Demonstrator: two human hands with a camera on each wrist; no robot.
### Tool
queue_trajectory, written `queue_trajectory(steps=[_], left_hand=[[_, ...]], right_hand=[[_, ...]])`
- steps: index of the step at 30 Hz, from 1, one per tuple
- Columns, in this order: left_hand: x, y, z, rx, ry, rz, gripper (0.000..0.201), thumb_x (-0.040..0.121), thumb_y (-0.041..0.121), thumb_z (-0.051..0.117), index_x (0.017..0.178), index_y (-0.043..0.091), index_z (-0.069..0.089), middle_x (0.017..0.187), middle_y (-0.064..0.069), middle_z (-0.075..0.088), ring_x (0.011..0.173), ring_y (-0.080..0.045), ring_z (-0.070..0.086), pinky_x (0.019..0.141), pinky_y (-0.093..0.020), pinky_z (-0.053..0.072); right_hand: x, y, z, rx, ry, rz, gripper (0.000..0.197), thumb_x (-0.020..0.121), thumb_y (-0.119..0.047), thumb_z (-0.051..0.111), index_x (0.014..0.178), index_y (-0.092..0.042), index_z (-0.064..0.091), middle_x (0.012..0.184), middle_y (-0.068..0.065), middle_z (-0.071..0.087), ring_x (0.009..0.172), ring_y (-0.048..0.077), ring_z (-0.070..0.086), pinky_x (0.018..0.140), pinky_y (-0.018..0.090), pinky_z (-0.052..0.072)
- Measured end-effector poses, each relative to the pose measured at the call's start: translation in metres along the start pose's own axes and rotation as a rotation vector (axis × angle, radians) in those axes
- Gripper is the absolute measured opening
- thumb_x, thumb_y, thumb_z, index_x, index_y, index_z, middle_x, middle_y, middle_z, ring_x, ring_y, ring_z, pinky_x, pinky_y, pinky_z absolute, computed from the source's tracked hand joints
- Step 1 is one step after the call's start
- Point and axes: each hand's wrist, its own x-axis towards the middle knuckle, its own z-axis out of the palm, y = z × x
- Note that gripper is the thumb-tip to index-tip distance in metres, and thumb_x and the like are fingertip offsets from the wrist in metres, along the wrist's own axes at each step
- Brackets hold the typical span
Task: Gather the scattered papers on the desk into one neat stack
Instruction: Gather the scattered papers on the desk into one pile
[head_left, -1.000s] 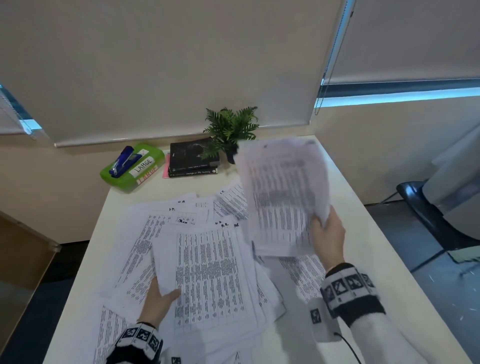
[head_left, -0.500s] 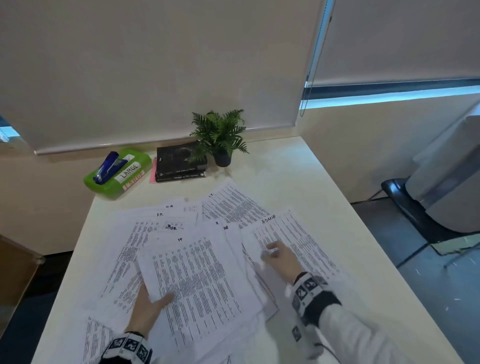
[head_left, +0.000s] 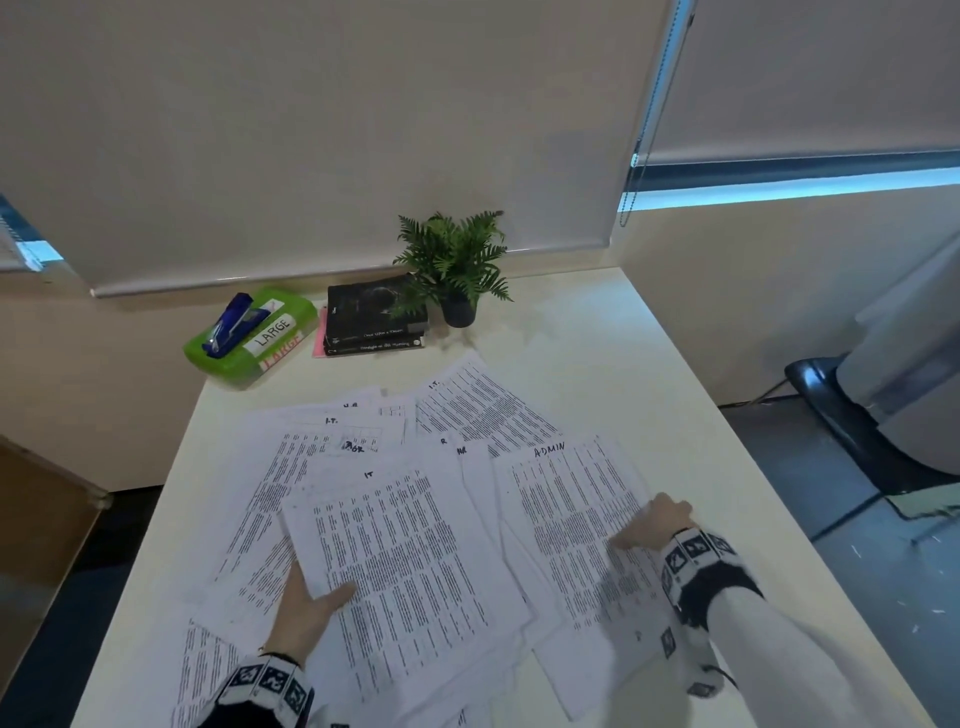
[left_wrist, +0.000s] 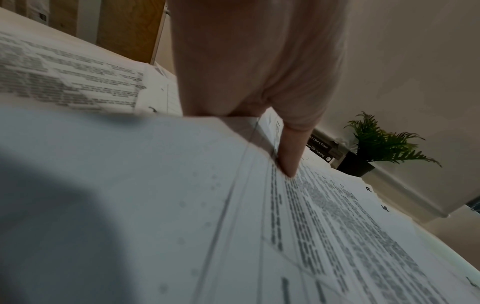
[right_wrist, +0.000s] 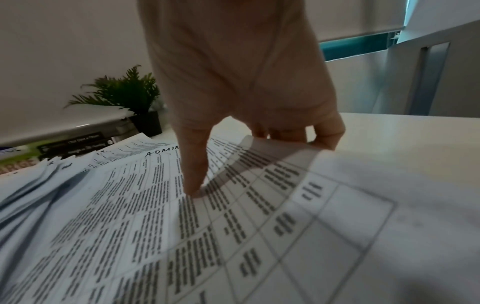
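Observation:
Printed papers (head_left: 322, 467) lie fanned and overlapping across the white desk (head_left: 623, 364). My left hand (head_left: 317, 597) grips the left edge of the middle stack marked "IT" (head_left: 410, 561). Its thumb (left_wrist: 288, 162) lies on top, and the other fingers are hidden under the sheets. At the right, my right hand (head_left: 649, 525) pinches the right edge of the sheet marked "ADMIN" (head_left: 571, 509). In the right wrist view the thumb (right_wrist: 193, 183) presses on the print while the fingers (right_wrist: 285, 133) curl under the slightly lifted edge.
At the back of the desk stand a green box (head_left: 249, 338) labelled LARGE with a blue stapler on it, two black books (head_left: 376, 317) and a small potted fern (head_left: 454, 270). A dark chair (head_left: 831, 415) sits off the desk's right side.
A second ago my right hand held sheets up in the air. It laid them on the pile, then slid right and took the ADMIN sheet's edge. My left hand kept its hold.

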Motion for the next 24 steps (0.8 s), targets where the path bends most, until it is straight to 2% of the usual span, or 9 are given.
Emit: queue_trajectory(steps=[2, 5, 7, 8, 9, 11, 15, 20, 24], left_hand=[[0.001, -0.002, 0.0, 0.005, 0.004, -0.006, 0.079, 0.081, 0.006, 0.07, 0.146, 0.015, 0.027, 0.145, -0.009, 0.042, 0.131, -0.029, 0.042, 0.111, -0.048, 0.031], [-0.001, -0.002, -0.001, 0.005, 0.012, -0.012, 0.077, 0.081, 0.005, 0.07, 0.145, 0.014, 0.028, 0.144, -0.01, 0.043, 0.13, -0.03, 0.043, 0.11, -0.048, 0.031], [-0.003, -0.001, -0.001, 0.013, 0.009, -0.008, 0.076, 0.083, 0.004, 0.068, 0.145, 0.014, 0.027, 0.145, -0.01, 0.042, 0.131, -0.03, 0.042, 0.111, -0.047, 0.03], [-0.004, 0.001, -0.001, 0.017, 0.004, -0.003, 0.075, 0.083, 0.003, 0.067, 0.145, 0.013, 0.027, 0.145, -0.01, 0.042, 0.131, -0.03, 0.042, 0.111, -0.047, 0.03], [-0.004, 0.002, -0.001, 0.024, 0.001, -0.004, 0.075, 0.083, 0.003, 0.066, 0.145, 0.013, 0.026, 0.145, -0.01, 0.042, 0.131, -0.03, 0.042, 0.11, -0.046, 0.03], [-0.006, 0.004, -0.002, 0.032, -0.01, -0.007, 0.075, 0.083, 0.002, 0.067, 0.145, 0.014, 0.027, 0.144, -0.01, 0.043, 0.13, -0.029, 0.043, 0.11, -0.046, 0.031], [-0.011, 0.009, -0.003, 0.017, -0.015, -0.003, 0.074, 0.083, 0.002, 0.067, 0.144, 0.014, 0.029, 0.143, -0.011, 0.045, 0.129, -0.03, 0.045, 0.109, -0.048, 0.033], [-0.021, 0.025, 0.001, -0.088, -0.016, -0.024, 0.065, 0.094, 0.047, 0.042, 0.149, 0.022, 0.019, 0.155, -0.003, 0.027, 0.142, -0.024, 0.026, 0.115, -0.045, 0.021], [-0.009, 0.014, -0.005, -0.271, -0.018, -0.128, 0.088, 0.075, 0.085, 0.022, 0.149, 0.038, 0.012, 0.159, 0.006, 0.012, 0.146, -0.019, 0.014, 0.118, -0.05, 0.012]], right_hand=[[-0.003, 0.009, 0.004, 0.107, -0.097, -0.087, 0.078, 0.072, -0.035, 0.078, 0.128, -0.002, 0.036, 0.127, 0.017, 0.049, 0.114, 0.028, 0.053, 0.085, 0.031, 0.046], [-0.021, 0.023, 0.002, 0.023, -0.205, -0.24, 0.019, 0.087, -0.02, 0.059, 0.095, -0.011, 0.045, 0.102, 0.016, 0.054, 0.091, 0.024, 0.055, 0.07, 0.023, 0.038], [-0.035, 0.031, -0.003, 0.144, -0.201, -0.257, 0.019, 0.092, -0.008, 0.049, 0.111, -0.005, 0.046, 0.107, 0.016, 0.054, 0.097, 0.024, 0.055, 0.073, 0.025, 0.044], [-0.041, 0.036, -0.006, 0.196, -0.176, -0.256, 0.035, 0.094, -0.01, 0.049, 0.127, -0.001, 0.042, 0.123, 0.018, 0.051, 0.113, 0.027, 0.053, 0.088, 0.03, 0.045], [-0.05, 0.038, -0.014, 0.198, -0.114, -0.262, 0.049, 0.096, -0.014, 0.048, 0.14, 0.0, 0.032, 0.139, 0.018, 0.043, 0.127, 0.03, 0.045, 0.1, 0.035, 0.039], [-0.064, 0.044, -0.035, 0.232, 0.147, -0.291, 0.049, 0.097, -0.015, 0.045, 0.143, -0.007, 0.032, 0.143, 0.017, 0.044, 0.128, 0.034, 0.045, 0.102, 0.039, 0.038], [-0.1, 0.042, -0.092, 0.558, 0.52, -0.363, 0.027, 0.091, -0.003, 0.042, 0.113, -0.013, 0.054, 0.098, 0.019, 0.063, 0.085, 0.033, 0.058, 0.072, 0.036, 0.046], [-0.132, -0.006, -0.097, 0.906, 0.179, -0.52, 0.028, 0.082, 0.016, 0.042, 0.074, -0.009, 0.052, 0.054, 0.016, 0.057, 0.042, 0.024, 0.053, 0.04, 0.027, 0.041], [-0.115, -0.061, -0.018, 0.78, -0.146, -0.537, 0.021, 0.078, 0.015, 0.049, 0.088, 0.0, 0.059, 0.068, 0.013, 0.06, 0.056, 0.022, 0.058, 0.059, 0.036, 0.05]])
